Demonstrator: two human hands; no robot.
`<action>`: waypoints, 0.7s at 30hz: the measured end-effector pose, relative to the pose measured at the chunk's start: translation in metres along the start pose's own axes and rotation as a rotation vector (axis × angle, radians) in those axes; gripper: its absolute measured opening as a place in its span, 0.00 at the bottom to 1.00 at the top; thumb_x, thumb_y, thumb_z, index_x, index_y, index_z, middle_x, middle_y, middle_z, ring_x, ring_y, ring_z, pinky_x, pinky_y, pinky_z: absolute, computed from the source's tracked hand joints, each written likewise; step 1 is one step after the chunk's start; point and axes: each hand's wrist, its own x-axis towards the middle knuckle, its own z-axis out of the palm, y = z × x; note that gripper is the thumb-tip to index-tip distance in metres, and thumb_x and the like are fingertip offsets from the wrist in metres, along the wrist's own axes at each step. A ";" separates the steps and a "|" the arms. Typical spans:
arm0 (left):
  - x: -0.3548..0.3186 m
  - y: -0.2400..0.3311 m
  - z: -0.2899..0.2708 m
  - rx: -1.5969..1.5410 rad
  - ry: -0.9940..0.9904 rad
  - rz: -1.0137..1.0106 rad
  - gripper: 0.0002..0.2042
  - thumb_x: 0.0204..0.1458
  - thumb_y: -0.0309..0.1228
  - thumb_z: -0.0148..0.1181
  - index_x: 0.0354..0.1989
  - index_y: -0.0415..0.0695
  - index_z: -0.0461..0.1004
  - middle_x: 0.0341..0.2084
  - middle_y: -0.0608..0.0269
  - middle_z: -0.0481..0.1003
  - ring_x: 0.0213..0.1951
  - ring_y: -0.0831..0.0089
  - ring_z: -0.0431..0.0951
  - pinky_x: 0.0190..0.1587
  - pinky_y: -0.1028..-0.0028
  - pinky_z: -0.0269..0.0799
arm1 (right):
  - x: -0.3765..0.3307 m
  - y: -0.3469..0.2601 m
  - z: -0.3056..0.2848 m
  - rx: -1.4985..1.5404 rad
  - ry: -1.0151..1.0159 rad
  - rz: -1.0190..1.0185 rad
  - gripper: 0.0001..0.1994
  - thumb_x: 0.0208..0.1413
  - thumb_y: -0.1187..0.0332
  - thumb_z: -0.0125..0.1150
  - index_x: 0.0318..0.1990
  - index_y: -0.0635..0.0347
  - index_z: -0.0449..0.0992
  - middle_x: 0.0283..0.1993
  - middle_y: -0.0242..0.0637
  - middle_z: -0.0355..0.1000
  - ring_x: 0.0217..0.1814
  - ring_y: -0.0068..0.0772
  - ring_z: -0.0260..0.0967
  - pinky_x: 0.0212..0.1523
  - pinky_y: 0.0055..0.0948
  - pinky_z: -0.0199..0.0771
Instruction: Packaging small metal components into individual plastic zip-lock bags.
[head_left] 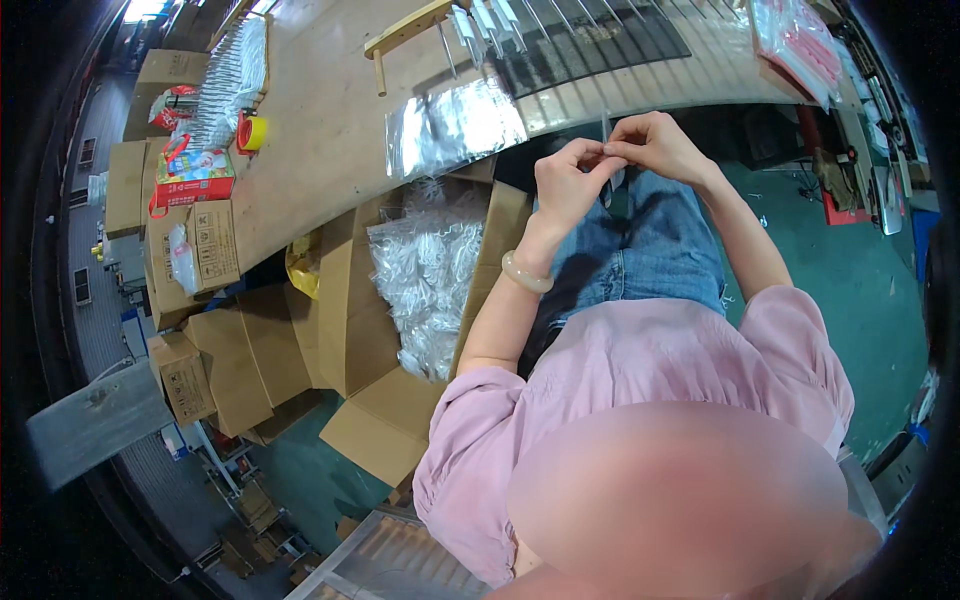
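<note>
Above my lap, at the table's edge, both hands meet with fingertips pinched together. My left hand (pixel 568 182), with a pale bangle on its wrist, is closed on a thin silvery strip (pixel 606 125). My right hand (pixel 660 147) pinches at the same spot from the other side. The strip's kind cannot be made out, as the fingers cover most of it. Left of my hands, a shiny silver foil sheet or bag (pixel 455 125) lies on the table (pixel 320 110). Below it, an open cardboard box (pixel 355 300) holds many clear plastic packets with white contents (pixel 430 270).
A wooden rack (pixel 410 28) with metal rods and white pieces stands over a dark mat (pixel 600 50). Pink-and-clear plastic bags (pixel 800 45) lie far right. Yellow tape (pixel 252 133), a red carton (pixel 195 178) and more cardboard boxes (pixel 235 360) are at left.
</note>
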 end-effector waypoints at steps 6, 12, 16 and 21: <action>0.006 -0.017 -0.001 -0.359 -0.011 -0.085 0.06 0.49 0.27 0.64 0.30 0.36 0.78 0.21 0.65 0.78 0.24 0.83 0.75 0.28 0.82 0.70 | 0.000 0.004 0.005 0.309 -0.094 -0.099 0.07 0.56 0.68 0.58 0.32 0.62 0.74 0.25 0.27 0.70 0.26 0.15 0.65 0.24 0.18 0.64; 0.004 -0.019 0.005 -0.477 0.177 -0.164 0.06 0.51 0.27 0.61 0.29 0.35 0.78 0.21 0.66 0.78 0.23 0.85 0.74 0.27 0.83 0.69 | -0.001 0.002 0.023 0.462 0.168 -0.101 0.05 0.57 0.70 0.57 0.36 0.63 0.74 0.29 0.28 0.71 0.28 0.17 0.67 0.27 0.21 0.67; 0.001 -0.020 0.006 -0.110 0.295 -0.003 0.06 0.51 0.27 0.61 0.28 0.35 0.79 0.18 0.67 0.76 0.21 0.85 0.73 0.25 0.83 0.68 | -0.003 -0.001 0.026 -0.526 0.365 -0.614 0.06 0.55 0.70 0.57 0.37 0.63 0.73 0.26 0.34 0.72 0.28 0.20 0.70 0.29 0.26 0.72; -0.002 -0.050 -0.025 0.145 0.507 0.126 0.06 0.50 0.27 0.62 0.27 0.36 0.79 0.15 0.69 0.75 0.20 0.85 0.72 0.24 0.83 0.67 | 0.008 0.003 0.030 -0.727 0.289 -0.279 0.19 0.53 0.71 0.62 0.52 0.62 0.69 0.34 0.31 0.74 0.34 0.22 0.71 0.36 0.25 0.73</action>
